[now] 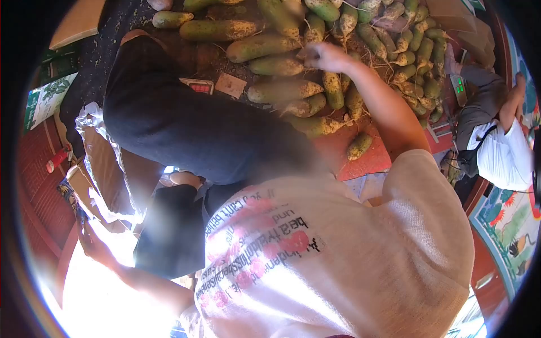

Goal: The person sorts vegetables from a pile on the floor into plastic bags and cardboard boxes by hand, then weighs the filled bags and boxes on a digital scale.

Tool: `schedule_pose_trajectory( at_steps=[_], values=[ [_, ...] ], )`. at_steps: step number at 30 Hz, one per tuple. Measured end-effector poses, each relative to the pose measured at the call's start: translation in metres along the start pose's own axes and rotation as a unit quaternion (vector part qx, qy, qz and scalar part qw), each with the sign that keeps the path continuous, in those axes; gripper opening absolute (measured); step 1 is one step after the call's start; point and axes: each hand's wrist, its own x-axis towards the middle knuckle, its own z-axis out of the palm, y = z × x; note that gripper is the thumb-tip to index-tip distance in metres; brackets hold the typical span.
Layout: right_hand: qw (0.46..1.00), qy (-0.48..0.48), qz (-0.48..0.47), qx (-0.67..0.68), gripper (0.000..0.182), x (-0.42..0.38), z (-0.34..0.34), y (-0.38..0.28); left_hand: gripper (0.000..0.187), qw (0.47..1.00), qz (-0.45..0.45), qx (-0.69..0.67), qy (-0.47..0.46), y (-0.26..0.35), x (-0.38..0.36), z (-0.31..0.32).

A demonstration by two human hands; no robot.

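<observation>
At the upper middle, my right hand is closed at the pale root end of a green radish, which lies among other long green radishes. Soil clings to many of them. Over at the lower left, my left hand is beside an open cardboard box with a shiny plastic liner. Strong glare and the edge of the view obscure its fingers, so its hold is unclear.
Smaller radishes are heaped at the upper right. One radish lies apart on a red surface. A co-worker sits at the far right near a scale with a green display. My dark-trousered leg crosses the left middle.
</observation>
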Motion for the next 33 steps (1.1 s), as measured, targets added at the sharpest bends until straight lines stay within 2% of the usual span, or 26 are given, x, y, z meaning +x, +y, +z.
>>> schedule_pose_trajectory(
  at_steps=[1, 3, 5, 7, 8, 11, 12, 13, 15, 18, 21, 22, 25, 26, 27, 28, 29, 30, 33],
  values=[
    [0.997, -0.071, 0.018, 0.0, 0.042, -0.008, 0.004, 0.006, 0.034, 0.997, 0.044, 0.059, -0.002, 0.0, -0.003, -0.004],
    [0.997, -0.022, 0.033, -0.071, 0.044, -0.017, 0.024, 0.051, 0.036, 0.996, 0.028, 0.087, -0.01, -0.005, -0.005, -0.009],
    [0.986, 0.067, 0.144, -0.051, 0.047, -0.032, 0.034, 0.09, 0.036, 0.996, 0.005, 0.086, -0.013, 0.003, -0.007, -0.008],
    [0.971, 0.08, 0.195, -0.109, 0.043, -0.045, 0.048, 0.107, 0.036, 0.998, -0.024, 0.056, -0.012, 0.029, -0.012, 0.001],
    [0.962, 0.088, 0.219, -0.139, 0.041, -0.05, 0.052, 0.108, 0.036, 0.999, -0.01, 0.025, -0.022, 0.024, -0.008, 0.004],
    [0.936, 0.342, 0.087, 0.009, 0.041, -0.039, 0.043, 0.051, 0.034, 0.999, 0.011, -0.048, -0.016, 0.015, 0.0, 0.012],
    [0.922, 0.384, 0.02, 0.052, 0.04, -0.026, 0.035, 0.025, 0.033, 0.998, 0.01, -0.056, -0.012, 0.028, 0.001, 0.016],
    [0.916, 0.399, -0.03, 0.036, 0.038, -0.009, 0.029, 0.003, 0.032, 0.998, 0.011, -0.064, -0.009, 0.036, 0.004, 0.019],
    [0.927, 0.368, -0.054, 0.042, 0.045, 0.035, 0.025, -0.028, 0.031, 0.992, 0.022, -0.127, -0.009, 0.03, 0.008, 0.023],
    [0.929, 0.338, 0.128, -0.081, 0.059, 0.089, 0.029, -0.057, 0.03, 0.99, 0.035, -0.137, -0.002, 0.034, 0.01, 0.025],
    [0.921, 0.339, 0.189, -0.025, 0.067, 0.121, 0.046, -0.057, 0.03, 0.989, 0.037, -0.143, -0.005, 0.049, 0.008, 0.028],
    [0.9, 0.391, 0.186, -0.057, 0.071, 0.132, 0.056, -0.047, 0.03, 0.986, 0.055, -0.158, -0.001, 0.047, 0.01, 0.031],
    [0.934, 0.332, 0.133, 0.015, 0.073, 0.135, 0.051, -0.03, 0.03, 0.982, 0.063, -0.177, 0.01, 0.062, 0.018, 0.032],
    [0.929, 0.352, 0.045, 0.103, 0.073, 0.132, 0.047, -0.023, 0.03, 0.979, 0.084, -0.187, 0.019, 0.066, 0.021, 0.034],
    [0.908, 0.294, 0.037, 0.296, 0.07, 0.123, 0.038, -0.027, 0.03, 0.976, 0.088, -0.197, 0.021, 0.076, 0.025, 0.035],
    [0.849, 0.226, 0.031, 0.477, 0.067, 0.109, 0.03, -0.029, 0.03, 0.974, 0.094, -0.207, 0.02, 0.089, 0.03, 0.036],
    [0.752, 0.151, 0.024, 0.641, 0.063, 0.09, 0.02, -0.029, 0.031, 0.97, 0.104, -0.218, 0.014, 0.099, 0.033, 0.038],
    [0.692, 0.06, -0.019, 0.719, 0.058, 0.071, 0.013, -0.027, 0.03, 0.971, 0.088, -0.222, 0.02, 0.106, 0.037, 0.041],
    [0.604, -0.061, 0.0, 0.794, 0.055, 0.034, 0.02, -0.007, 0.03, 0.969, 0.141, -0.204, 0.019, 0.126, 0.046, 0.052]
  ],
)
